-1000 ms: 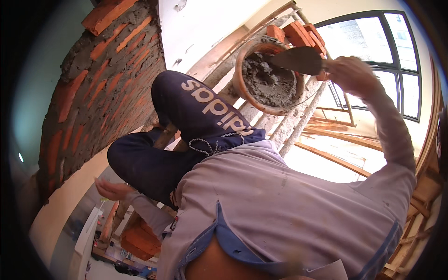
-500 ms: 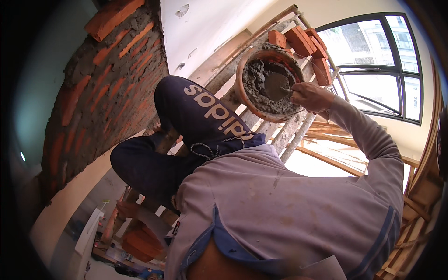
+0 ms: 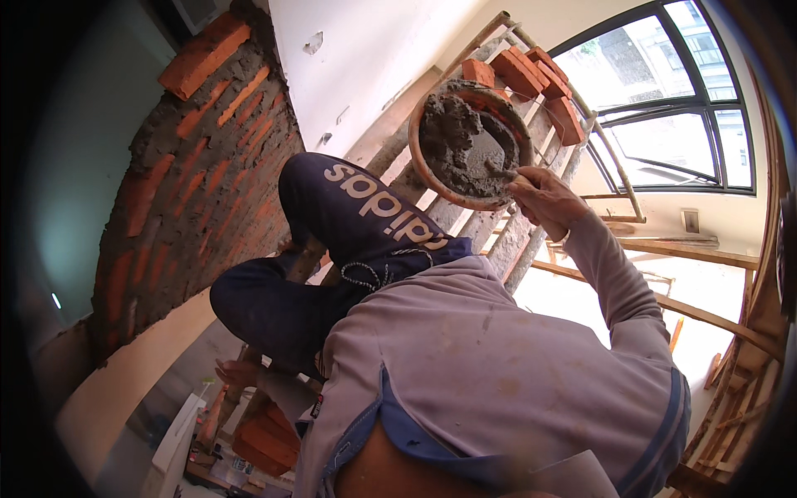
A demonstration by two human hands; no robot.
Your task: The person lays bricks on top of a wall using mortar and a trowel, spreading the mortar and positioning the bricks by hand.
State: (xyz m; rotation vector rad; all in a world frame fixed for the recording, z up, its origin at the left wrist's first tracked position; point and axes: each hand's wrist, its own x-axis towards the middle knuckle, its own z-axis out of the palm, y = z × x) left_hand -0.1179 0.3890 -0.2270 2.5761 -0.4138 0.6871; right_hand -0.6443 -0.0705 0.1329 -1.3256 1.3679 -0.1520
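Observation:
My right hand (image 3: 548, 199) is closed around the handle of a trowel (image 3: 498, 174) over the near right rim of a round tub (image 3: 422, 170). The trowel's blade lies in grey mortar (image 3: 448, 129), which is heaped toward the tub's left side. At lower left, beyond my bent legs, my left hand (image 3: 239, 372) is held out with fingers apart and nothing visible in it. Just below that hand sit stacked red bricks (image 3: 267, 436).
A mortar-smeared brick wall (image 3: 187, 191) rises at left, with one loose-looking brick (image 3: 206, 56) on its top. Several bricks (image 3: 519, 73) lie behind the tub on the scaffold poles (image 3: 508, 249). A black-framed window (image 3: 656, 108) stands at far right; timber beams (image 3: 697, 249) run below it.
Mortar in the tub has been pushed into a higher heap at the left. My right hand and forearm have shifted slightly lower and nearer. My left hand's fingers now show extended.

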